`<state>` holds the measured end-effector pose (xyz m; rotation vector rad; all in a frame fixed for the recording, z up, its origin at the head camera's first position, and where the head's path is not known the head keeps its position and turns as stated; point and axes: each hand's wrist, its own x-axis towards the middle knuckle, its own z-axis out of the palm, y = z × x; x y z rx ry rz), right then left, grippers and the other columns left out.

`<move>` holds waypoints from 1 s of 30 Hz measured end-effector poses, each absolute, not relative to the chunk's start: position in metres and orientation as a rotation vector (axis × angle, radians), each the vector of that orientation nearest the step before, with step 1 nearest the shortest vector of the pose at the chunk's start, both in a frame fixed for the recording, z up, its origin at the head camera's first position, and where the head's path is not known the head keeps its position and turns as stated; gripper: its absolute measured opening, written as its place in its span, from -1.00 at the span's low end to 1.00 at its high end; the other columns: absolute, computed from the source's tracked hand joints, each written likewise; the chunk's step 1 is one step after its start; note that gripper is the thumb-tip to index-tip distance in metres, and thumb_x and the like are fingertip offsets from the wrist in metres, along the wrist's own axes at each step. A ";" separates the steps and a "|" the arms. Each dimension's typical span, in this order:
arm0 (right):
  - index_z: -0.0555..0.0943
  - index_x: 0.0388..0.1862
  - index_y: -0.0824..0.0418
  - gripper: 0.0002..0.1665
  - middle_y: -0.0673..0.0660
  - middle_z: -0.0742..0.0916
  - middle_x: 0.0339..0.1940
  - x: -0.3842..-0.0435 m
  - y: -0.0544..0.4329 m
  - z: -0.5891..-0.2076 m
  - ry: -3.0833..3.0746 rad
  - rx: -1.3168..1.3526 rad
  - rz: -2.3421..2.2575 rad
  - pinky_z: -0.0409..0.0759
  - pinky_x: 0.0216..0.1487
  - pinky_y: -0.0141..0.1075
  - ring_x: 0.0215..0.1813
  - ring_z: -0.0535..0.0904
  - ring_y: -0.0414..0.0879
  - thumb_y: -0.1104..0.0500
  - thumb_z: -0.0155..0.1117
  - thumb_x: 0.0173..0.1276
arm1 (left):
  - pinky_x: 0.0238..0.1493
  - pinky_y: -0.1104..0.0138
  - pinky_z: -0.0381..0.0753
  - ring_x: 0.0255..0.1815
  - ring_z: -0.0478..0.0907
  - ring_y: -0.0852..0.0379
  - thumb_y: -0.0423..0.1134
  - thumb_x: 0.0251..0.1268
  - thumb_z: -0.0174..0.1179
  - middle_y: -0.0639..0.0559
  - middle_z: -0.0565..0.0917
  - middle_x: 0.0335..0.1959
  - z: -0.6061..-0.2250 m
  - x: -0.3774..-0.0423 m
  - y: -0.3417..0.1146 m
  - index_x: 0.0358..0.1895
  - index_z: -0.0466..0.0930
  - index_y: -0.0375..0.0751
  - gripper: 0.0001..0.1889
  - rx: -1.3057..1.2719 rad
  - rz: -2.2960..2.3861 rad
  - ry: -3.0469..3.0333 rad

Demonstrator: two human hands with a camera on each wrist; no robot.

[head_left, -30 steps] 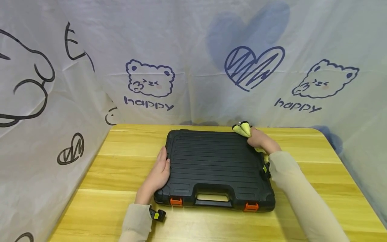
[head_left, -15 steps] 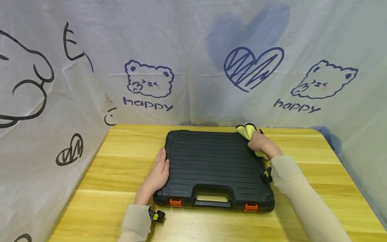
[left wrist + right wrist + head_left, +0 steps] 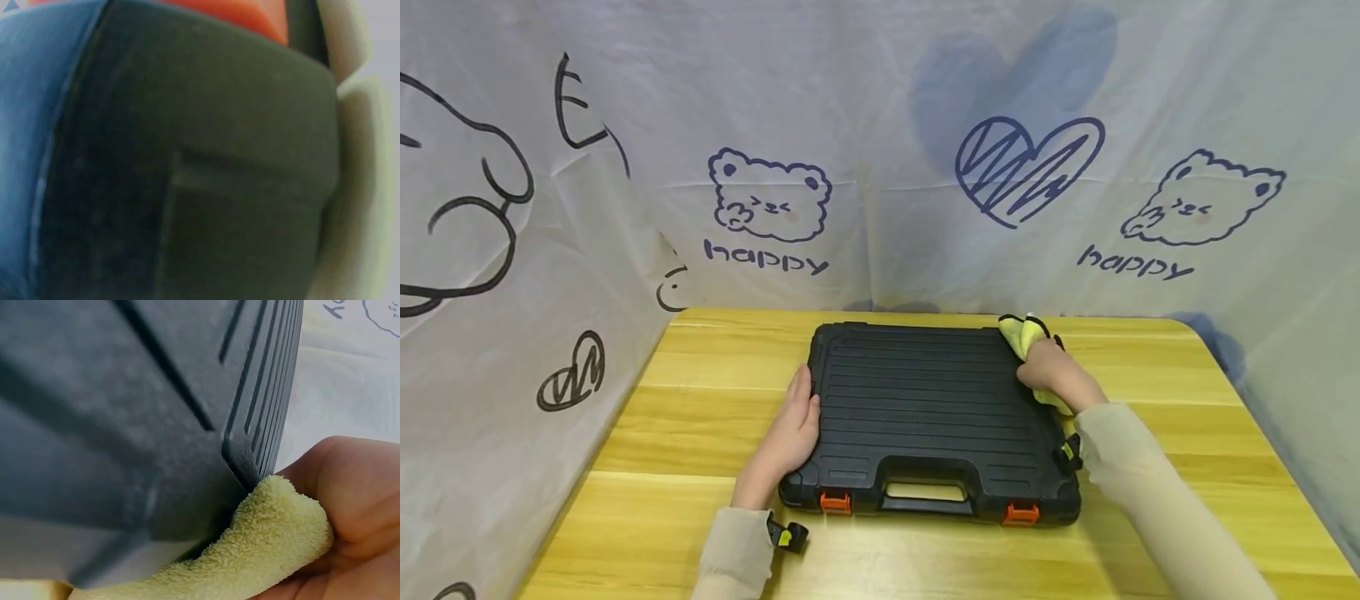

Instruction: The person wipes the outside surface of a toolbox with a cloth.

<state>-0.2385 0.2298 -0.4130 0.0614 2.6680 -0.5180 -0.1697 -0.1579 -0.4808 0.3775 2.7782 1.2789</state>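
Note:
A black ribbed plastic tool case [image 3: 925,392] lies flat on the table, its handle and two orange latches [image 3: 1021,514] toward me. Along the case's left side rests my left hand [image 3: 786,429], with straight fingers against the edge. My right hand [image 3: 1060,372] grips a yellow cloth [image 3: 1024,335] with dark edging at the case's far right corner. In the right wrist view the fluffy cloth [image 3: 281,537] is bunched in the palm and touches the case's side [image 3: 187,456]. The left wrist view shows the dark case wall [image 3: 244,156] close up, with fingers [image 3: 359,187] beyond it.
The wooden table [image 3: 700,350] extends around the case on all sides. A white cloth backdrop [image 3: 880,125] with bear and heart drawings hangs behind its far edge and along both sides. A small black wrist camera [image 3: 790,536] sits below the left hand.
My right hand has slid with the cloth a little to the right and toward me along the case's right corner. The left hand and the case have stayed nearly still.

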 end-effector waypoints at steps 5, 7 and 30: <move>0.43 -0.57 0.25 -0.76 0.44 0.50 -0.28 -0.228 0.230 -0.412 2.668 0.048 -0.531 0.32 -0.58 -0.30 -0.65 0.25 -0.10 0.31 -0.05 0.30 | 0.53 -0.06 -0.14 0.60 -0.29 -0.22 -0.26 0.66 -0.36 -0.36 -0.27 0.59 -0.482 -0.170 -0.158 0.55 -0.38 -0.45 -0.38 0.370 1.264 2.780; 0.42 -0.60 0.22 -0.75 0.37 0.49 -0.39 -0.225 0.231 -0.412 2.657 0.024 -0.510 0.27 -0.61 -0.34 -0.68 0.19 -0.16 0.30 -0.05 0.30 | 0.53 -0.06 -0.14 0.60 -0.29 -0.23 -0.27 0.66 -0.36 -0.36 -0.27 0.59 -0.482 -0.170 -0.158 0.55 -0.37 -0.47 -0.39 0.367 1.264 2.782; 0.24 -0.74 0.06 -0.62 -0.07 0.23 -0.75 -0.172 0.244 -0.411 2.576 -0.218 -0.662 0.13 -0.61 -0.39 -0.70 0.05 -0.23 0.35 -0.03 0.22 | 0.53 -0.06 -0.14 0.60 -0.28 -0.23 -0.26 0.66 -0.37 -0.34 -0.27 0.59 -0.482 -0.170 -0.158 0.55 -0.37 -0.44 -0.39 0.368 1.283 2.782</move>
